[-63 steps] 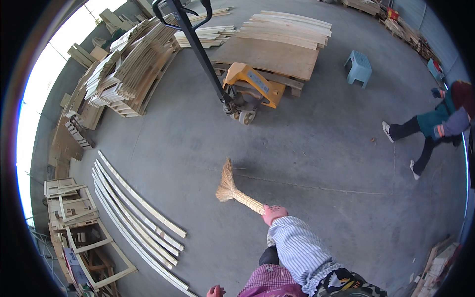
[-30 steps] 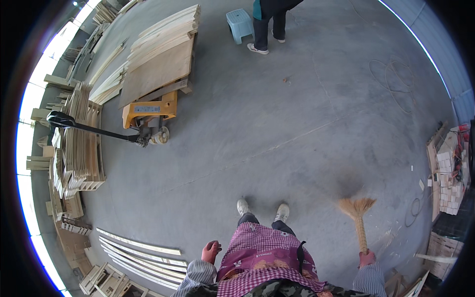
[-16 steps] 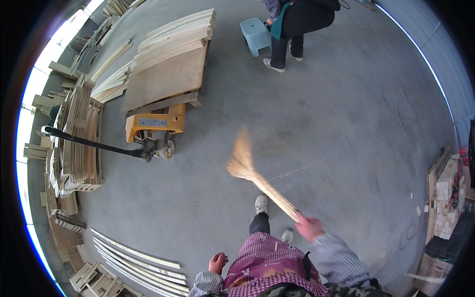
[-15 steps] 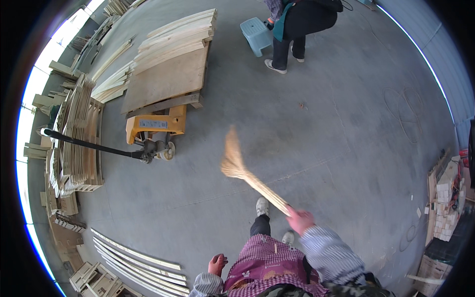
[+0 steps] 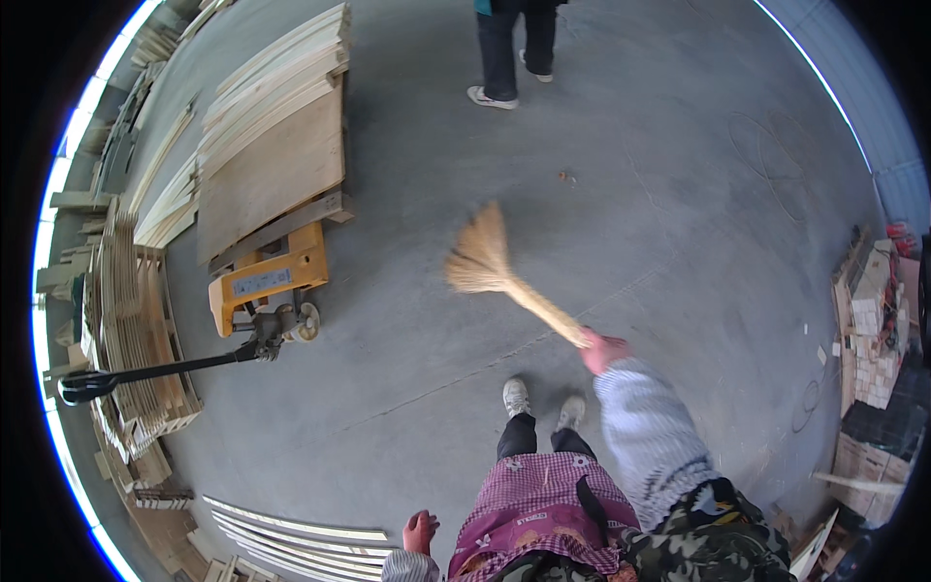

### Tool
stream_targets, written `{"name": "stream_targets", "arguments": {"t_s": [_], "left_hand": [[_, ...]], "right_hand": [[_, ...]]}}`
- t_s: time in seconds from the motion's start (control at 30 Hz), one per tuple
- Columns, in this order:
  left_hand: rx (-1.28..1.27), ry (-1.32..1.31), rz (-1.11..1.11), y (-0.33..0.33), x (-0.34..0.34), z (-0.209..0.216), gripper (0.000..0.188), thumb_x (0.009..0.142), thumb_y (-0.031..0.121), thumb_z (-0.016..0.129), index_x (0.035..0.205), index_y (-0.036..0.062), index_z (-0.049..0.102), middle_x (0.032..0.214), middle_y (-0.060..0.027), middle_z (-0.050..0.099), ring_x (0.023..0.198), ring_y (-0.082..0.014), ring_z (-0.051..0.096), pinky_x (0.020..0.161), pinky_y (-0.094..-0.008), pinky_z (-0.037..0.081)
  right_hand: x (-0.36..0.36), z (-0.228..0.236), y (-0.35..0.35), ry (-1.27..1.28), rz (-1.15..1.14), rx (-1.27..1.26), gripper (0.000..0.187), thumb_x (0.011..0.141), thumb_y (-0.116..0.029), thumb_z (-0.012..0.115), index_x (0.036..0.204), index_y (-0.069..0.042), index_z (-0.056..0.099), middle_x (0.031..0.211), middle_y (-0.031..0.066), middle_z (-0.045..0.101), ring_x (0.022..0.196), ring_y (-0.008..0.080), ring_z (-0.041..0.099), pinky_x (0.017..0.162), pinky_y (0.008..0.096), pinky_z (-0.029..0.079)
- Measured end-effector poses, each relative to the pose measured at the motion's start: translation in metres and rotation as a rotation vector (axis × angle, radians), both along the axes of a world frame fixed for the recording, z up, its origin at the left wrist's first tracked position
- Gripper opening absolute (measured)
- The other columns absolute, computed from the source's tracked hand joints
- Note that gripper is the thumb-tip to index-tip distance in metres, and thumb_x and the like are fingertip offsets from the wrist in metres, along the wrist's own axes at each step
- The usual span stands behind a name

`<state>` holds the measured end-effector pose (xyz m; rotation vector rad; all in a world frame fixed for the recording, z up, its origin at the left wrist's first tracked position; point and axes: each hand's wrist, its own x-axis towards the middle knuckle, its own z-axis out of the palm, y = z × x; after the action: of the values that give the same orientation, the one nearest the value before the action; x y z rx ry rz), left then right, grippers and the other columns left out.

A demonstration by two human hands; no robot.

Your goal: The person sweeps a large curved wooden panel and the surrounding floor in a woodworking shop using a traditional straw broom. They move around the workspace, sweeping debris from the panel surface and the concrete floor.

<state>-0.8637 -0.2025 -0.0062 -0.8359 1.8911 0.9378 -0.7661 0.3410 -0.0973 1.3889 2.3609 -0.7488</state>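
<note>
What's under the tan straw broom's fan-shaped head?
Around the tan straw broom, gripped in the right hand, smooth grey concrete floor shows. The patch directly beneath its bristles is covered: anything lying there can't be seen. Whether bristles touch floor is unclear.

From here I count 1 broom; 2 bare hands; 1 pallet jack; 1 co-worker; 4 pale shoes.
</note>
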Motion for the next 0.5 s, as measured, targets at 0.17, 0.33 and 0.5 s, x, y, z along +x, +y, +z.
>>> {"name": "stream_targets", "arguments": {"t_s": [0.17,0.33,0.5], "left_hand": [[0.189,0.109,-0.179,0.07,-0.03,-0.014,0.044,0.089,0.033,0.06,0.117,0.0002,0.055,0.096,-0.0139,0.067,0.082,-0.022,0.067,0.066,-0.0281,0.051],[0.249,0.085,-0.366,0.142,-0.015,-0.001,0.049,0.089,0.039,0.061,0.119,0.0012,0.055,0.104,-0.013,0.066,0.09,-0.0214,0.065,0.078,-0.0303,0.05],[0.288,0.111,-0.432,0.175,0.004,0.004,0.05,0.089,0.041,0.06,0.118,0.0008,0.055,0.104,-0.0125,0.066,0.091,-0.0201,0.065,0.078,-0.03,0.049]], "right_hand": [[0.241,0.055,0.017,-0.277,-0.286,-0.047,0.041,0.083,-0.037,0.057,0.123,-0.028,0.053,0.086,0.0177,0.066,0.08,0.039,0.064,0.071,0.05,0.05],[0.431,0.106,-0.022,-0.578,-0.56,-0.145,0.05,0.083,-0.033,0.057,0.131,-0.022,0.046,0.105,0.0201,0.064,0.096,0.037,0.063,0.084,0.047,0.05],[0.501,0.121,-0.058,-0.447,-0.997,-0.091,0.028,0.081,-0.024,0.061,0.103,-0.006,0.063,0.094,0.0204,0.067,0.091,0.0363,0.064,0.079,0.0469,0.051]]}}
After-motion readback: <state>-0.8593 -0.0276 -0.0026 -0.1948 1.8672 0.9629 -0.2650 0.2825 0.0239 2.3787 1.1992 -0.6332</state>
